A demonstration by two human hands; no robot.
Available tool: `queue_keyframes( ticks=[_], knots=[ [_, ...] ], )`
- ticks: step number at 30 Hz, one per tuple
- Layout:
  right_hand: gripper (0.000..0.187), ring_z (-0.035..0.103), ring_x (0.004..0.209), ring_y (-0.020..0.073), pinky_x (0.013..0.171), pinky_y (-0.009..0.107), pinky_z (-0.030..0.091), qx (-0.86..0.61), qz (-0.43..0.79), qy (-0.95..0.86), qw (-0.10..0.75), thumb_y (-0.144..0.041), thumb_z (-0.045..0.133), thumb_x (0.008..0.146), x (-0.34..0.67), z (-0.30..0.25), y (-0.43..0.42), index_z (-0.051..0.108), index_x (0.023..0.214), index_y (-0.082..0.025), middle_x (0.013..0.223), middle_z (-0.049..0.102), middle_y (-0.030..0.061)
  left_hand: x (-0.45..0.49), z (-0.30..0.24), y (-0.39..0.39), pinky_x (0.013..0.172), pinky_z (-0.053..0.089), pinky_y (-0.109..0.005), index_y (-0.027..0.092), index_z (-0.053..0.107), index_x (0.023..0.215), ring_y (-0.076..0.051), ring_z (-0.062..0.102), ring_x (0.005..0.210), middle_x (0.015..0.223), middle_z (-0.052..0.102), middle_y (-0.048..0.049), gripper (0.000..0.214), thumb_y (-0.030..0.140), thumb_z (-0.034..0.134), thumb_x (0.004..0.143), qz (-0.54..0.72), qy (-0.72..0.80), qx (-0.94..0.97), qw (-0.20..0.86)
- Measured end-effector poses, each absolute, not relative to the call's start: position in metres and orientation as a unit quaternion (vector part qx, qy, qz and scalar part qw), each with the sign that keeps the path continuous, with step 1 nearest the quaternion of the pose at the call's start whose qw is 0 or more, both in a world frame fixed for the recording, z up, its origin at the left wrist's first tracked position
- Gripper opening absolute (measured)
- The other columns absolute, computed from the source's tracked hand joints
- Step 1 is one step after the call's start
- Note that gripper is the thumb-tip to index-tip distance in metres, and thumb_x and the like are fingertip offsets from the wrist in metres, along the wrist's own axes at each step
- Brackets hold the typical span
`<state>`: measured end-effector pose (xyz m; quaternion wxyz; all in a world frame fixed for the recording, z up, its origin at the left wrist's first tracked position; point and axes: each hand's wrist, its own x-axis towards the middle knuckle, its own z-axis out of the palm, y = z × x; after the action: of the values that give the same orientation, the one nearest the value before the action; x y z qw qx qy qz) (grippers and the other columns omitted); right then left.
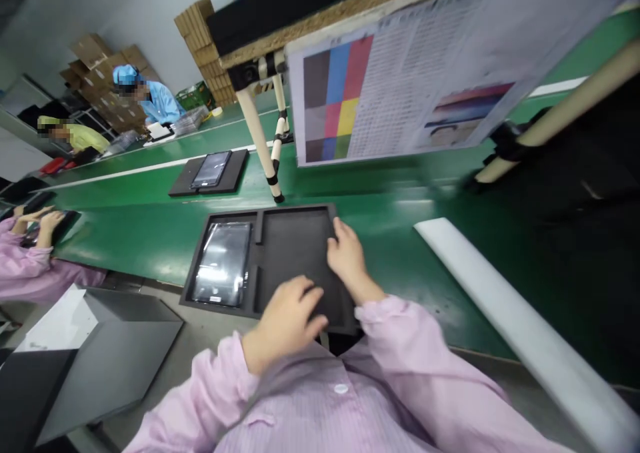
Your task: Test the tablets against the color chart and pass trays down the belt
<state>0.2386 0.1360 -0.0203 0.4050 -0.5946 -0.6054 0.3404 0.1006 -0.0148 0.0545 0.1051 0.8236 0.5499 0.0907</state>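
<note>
In front of me on the green bench lies a black foam tray [295, 214] with two compartments. A tablet-like device [223, 263] with a dark, shiny screen, which seems wrapped in clear film, fills the left compartment. The right compartment shows bare foam. Over its near part hovers my left hand [287, 323], fingers apart and holding nothing. At the tray's right wall is my right hand [349, 256], its thumb on the inner side and its fingers along the rim; it grips that edge.
Another device [213, 169] lies on a dark foam piece [240, 169] beyond the tray. A pipe stand [260, 143] carries a printed chart [400, 93]. A long white strip [500, 306] lies to the right, a grey box [120, 346] at lower left. Co-workers sit along the line at left.
</note>
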Motion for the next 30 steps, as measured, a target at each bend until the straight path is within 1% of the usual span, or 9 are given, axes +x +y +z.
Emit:
queue_keyframes(
  ticks=[2,3,7,11,14,19,24,28,30],
  knots=[
    [0.06,0.05,0.134,0.0274,0.121,0.047,0.036,-0.576,0.361,-0.59,0.437,-0.022,0.044,0.088,0.2,-0.023,0.131,0.053,0.147,-0.01,0.14,0.053,0.0198,0.115,0.036,-0.035,0.105,0.05,-0.05,0.015,0.053,0.142,-0.037,0.054,0.131,0.142,0.054,-0.0222,0.074,0.052,0.075,0.082,0.057,0.578,0.809,0.094],
    [0.059,0.052,0.133,0.0265,0.12,0.046,0.038,-0.561,0.374,-0.587,0.448,-0.024,0.046,0.088,0.183,-0.023,0.128,0.055,0.144,-0.011,0.139,0.054,0.0191,0.117,0.027,-0.039,0.102,0.052,-0.051,0.014,0.052,0.142,-0.039,0.055,0.129,0.141,0.053,-0.0244,0.078,0.053,0.077,0.079,0.045,0.608,0.79,0.069],
    [0.055,0.062,0.122,0.0223,0.103,0.038,0.054,-0.486,0.431,-0.594,0.474,-0.035,0.048,0.087,0.16,-0.018,0.109,0.06,0.138,-0.017,0.137,0.058,0.0156,0.097,0.009,-0.038,0.091,0.054,-0.048,0.023,0.06,0.135,-0.033,0.06,0.118,0.134,0.061,-0.0164,0.041,0.027,0.059,0.094,0.025,0.696,0.715,-0.058],
    [0.046,0.068,0.108,0.0219,0.094,0.037,0.057,-0.44,0.452,-0.621,0.465,-0.044,0.05,0.086,0.218,-0.011,0.095,0.07,0.12,-0.02,0.125,0.066,0.0128,0.045,0.012,-0.047,0.081,0.052,-0.046,0.031,0.06,0.136,-0.032,0.061,0.107,0.136,0.062,-0.0121,0.043,0.022,0.049,0.096,-0.014,0.735,0.675,-0.069],
    [0.043,0.068,0.105,0.0257,0.093,0.042,0.055,-0.466,0.43,-0.632,0.445,-0.049,0.055,0.084,0.282,-0.014,0.093,0.074,0.11,-0.02,0.116,0.07,0.0126,-0.006,0.019,-0.058,0.086,0.049,-0.047,0.033,0.059,0.137,-0.032,0.059,0.11,0.141,0.059,-0.0107,0.044,0.023,0.045,0.097,-0.044,0.769,0.637,-0.036],
    [0.046,0.068,0.081,0.023,0.063,0.037,0.056,-0.529,0.315,-0.71,0.341,-0.055,0.05,0.086,0.337,-0.042,0.088,0.075,0.107,-0.022,0.116,0.07,0.0102,-0.108,0.042,-0.05,0.096,0.045,-0.043,0.029,0.058,0.137,-0.03,0.057,0.117,0.147,0.056,-0.0088,0.044,0.019,0.04,0.097,-0.041,0.827,0.561,-0.011],
    [0.048,0.066,0.107,0.03,0.086,0.048,0.056,-0.49,0.167,-0.797,0.31,-0.052,0.041,0.092,0.33,-0.062,0.074,0.077,0.107,-0.023,0.117,0.071,0.0091,-0.191,0.073,-0.021,0.097,0.042,-0.046,0.022,0.062,0.123,-0.032,0.058,0.116,0.139,0.059,-0.0149,0.04,0.01,0.041,0.091,0.001,0.889,0.457,0.009],
    [0.049,0.066,0.102,0.0298,0.082,0.047,0.056,-0.492,0.099,-0.815,0.288,-0.051,0.039,0.095,0.327,-0.064,0.072,0.077,0.11,-0.025,0.113,0.071,0.008,-0.209,0.091,-0.009,0.1,0.037,-0.056,0.018,0.063,0.099,-0.037,0.059,0.114,0.117,0.066,-0.0172,0.026,0.005,0.048,0.082,0.07,0.921,0.381,0.043],
    [0.047,0.067,0.098,0.0299,0.079,0.048,0.056,-0.488,0.081,-0.817,0.296,-0.05,0.039,0.095,0.328,-0.065,0.072,0.076,0.109,-0.026,0.11,0.071,0.0083,-0.199,0.093,-0.001,0.103,0.032,-0.064,0.016,0.062,0.094,-0.041,0.053,0.122,0.117,0.064,-0.0203,0.021,0.005,0.048,0.082,0.131,0.926,0.348,0.059]
  ],
)
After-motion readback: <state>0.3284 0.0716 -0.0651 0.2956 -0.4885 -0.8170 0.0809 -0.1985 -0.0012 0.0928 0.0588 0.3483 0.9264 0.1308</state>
